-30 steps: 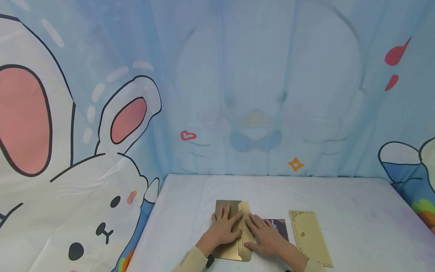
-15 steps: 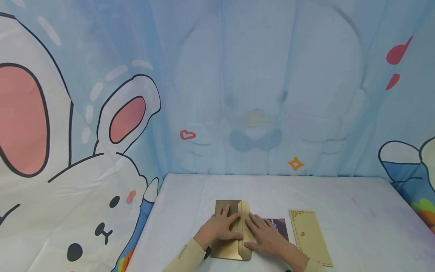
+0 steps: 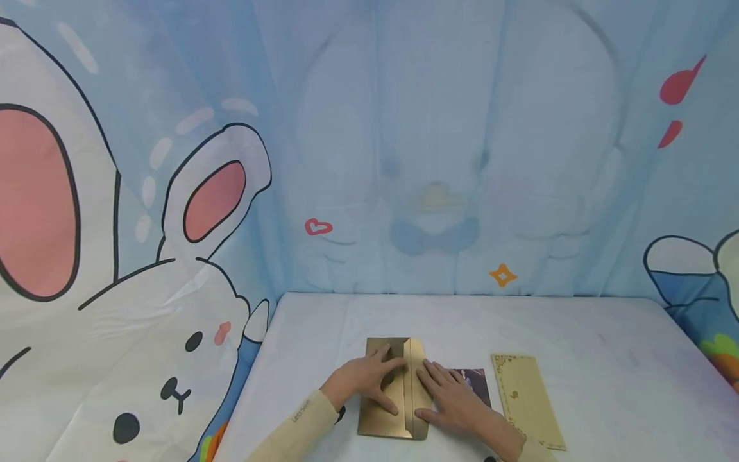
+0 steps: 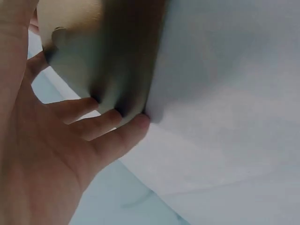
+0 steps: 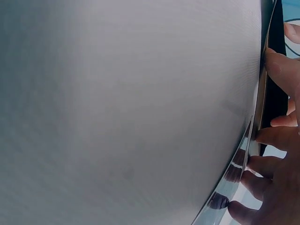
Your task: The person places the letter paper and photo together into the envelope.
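Note:
A gold envelope [image 3: 381, 419] lies on the white table with its flap [image 3: 417, 423] unfolded to the right. My left hand [image 3: 360, 377], fingers spread, rests on the envelope's body; in the left wrist view its fingertips [image 4: 136, 123] meet the shiny gold surface [image 4: 131, 56]. With straight fingers, my right hand [image 3: 456, 401] touches the flap's outer edge. Part of that hand covers a dark photo print [image 3: 475, 382] beside the envelope. The right wrist view shows its fingers [image 5: 260, 183] at the thin edges of the flap and the glossy print [image 5: 234, 173].
To the right of the right hand lies a pale gold card [image 3: 528, 404] with an ornamental border. The white-covered table [image 3: 612, 366] ends at the back against a light blue cartoon curtain [image 3: 433, 128]. A rabbit print [image 3: 190, 295] covers the left side.
The left hand has slid a little to the left over the envelope, its thumb moving away from the flap fold. The right hand, envelope and cards stay in place.

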